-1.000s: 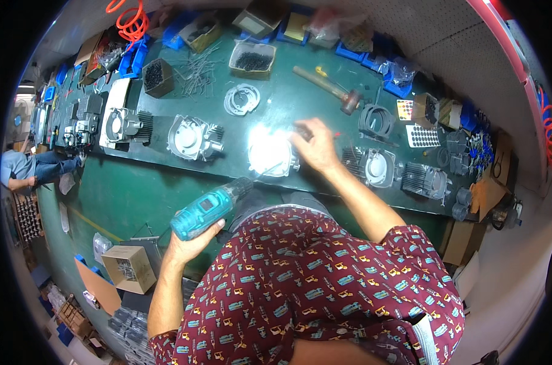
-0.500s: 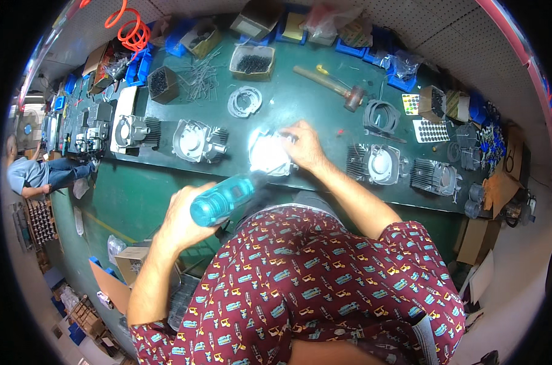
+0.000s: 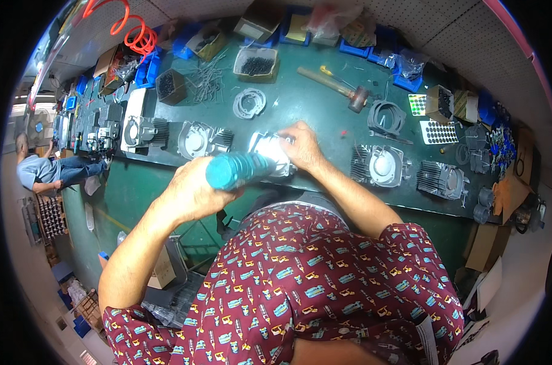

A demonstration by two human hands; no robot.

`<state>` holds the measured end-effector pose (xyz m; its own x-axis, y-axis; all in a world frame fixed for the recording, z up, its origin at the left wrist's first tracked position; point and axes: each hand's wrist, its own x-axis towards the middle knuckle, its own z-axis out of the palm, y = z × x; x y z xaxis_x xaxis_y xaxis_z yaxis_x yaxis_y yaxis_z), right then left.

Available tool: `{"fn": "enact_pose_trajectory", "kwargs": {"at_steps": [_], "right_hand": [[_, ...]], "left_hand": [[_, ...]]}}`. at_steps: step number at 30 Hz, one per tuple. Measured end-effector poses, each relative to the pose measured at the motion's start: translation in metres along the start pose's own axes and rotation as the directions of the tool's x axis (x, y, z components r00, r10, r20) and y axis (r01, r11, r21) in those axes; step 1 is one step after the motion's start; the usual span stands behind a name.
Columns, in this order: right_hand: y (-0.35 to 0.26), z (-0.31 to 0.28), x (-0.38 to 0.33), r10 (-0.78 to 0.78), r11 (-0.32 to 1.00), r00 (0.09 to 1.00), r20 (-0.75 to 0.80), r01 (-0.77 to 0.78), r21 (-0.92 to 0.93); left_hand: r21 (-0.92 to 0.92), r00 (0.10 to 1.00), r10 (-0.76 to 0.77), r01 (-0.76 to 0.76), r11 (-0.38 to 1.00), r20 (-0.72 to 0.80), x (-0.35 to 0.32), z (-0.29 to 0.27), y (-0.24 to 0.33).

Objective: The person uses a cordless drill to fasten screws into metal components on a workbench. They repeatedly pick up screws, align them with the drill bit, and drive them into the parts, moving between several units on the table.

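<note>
My left hand [image 3: 194, 191] is wrapped round a teal cordless drill driver [image 3: 232, 171], its front end pointing at a grey metal engine casting [image 3: 281, 163] near the bench's front edge. Bright light from the tool washes over the casting. Whether the tool's tip touches it is hidden behind the tool's body. My right hand [image 3: 303, 147] has its fingers bent and closed on the casting's right upper edge; anything small between the fingertips cannot be made out.
Similar castings stand left [image 3: 197, 141] and right [image 3: 384, 165] along the green bench [image 3: 312, 112]. A mallet [image 3: 356, 97], ring-shaped gaskets [image 3: 249, 103] and a box of dark screws [image 3: 255, 66] lie beyond. An orange coiled hose [image 3: 141, 41] hangs upper left. A person [image 3: 41, 167] sits far left.
My left hand has brought the drill driver forward and to the right, up close to the casting. My right hand stays at the casting's edge.
</note>
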<state>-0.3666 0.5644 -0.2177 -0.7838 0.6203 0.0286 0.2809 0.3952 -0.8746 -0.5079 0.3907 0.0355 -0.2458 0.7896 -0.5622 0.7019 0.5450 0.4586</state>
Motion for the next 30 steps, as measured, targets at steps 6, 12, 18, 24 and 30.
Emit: {"fn": "enact_pose_trajectory", "kwargs": {"at_steps": [6, 12, 18, 24, 30], "right_hand": [[0.001, 0.005, -0.002, -0.015, 1.000, 0.999, -0.034, 0.016, 0.026], [-0.001, 0.011, -0.002, 0.017, 1.000, 0.999, -0.043, -0.016, 0.023], [-0.003, 0.017, 0.000, 0.019, 1.000, 0.999, -0.026, -0.019, 0.008], [-0.002, 0.016, 0.003, 0.010, 1.000, 1.000, 0.009, -0.010, 0.025], [-0.004, 0.013, 0.003, 0.024, 0.999, 1.000, 0.015, -0.025, 0.043]], "left_hand": [[0.265, 0.996, 0.002, -0.025, 0.964, 0.086, 0.001, 0.003, 0.023], [0.261, 0.994, -0.078, 0.057, 0.964, 0.071, 0.010, 0.001, 0.032], [0.204, 0.991, -0.124, 0.110, 0.973, 0.059, 0.006, 0.000, 0.033], [0.229, 0.993, -0.118, 0.117, 0.966, -0.010, 0.001, 0.005, 0.034], [0.074, 0.991, -0.131, 0.132, 0.989, -0.012, -0.002, 0.002, 0.035]]}}
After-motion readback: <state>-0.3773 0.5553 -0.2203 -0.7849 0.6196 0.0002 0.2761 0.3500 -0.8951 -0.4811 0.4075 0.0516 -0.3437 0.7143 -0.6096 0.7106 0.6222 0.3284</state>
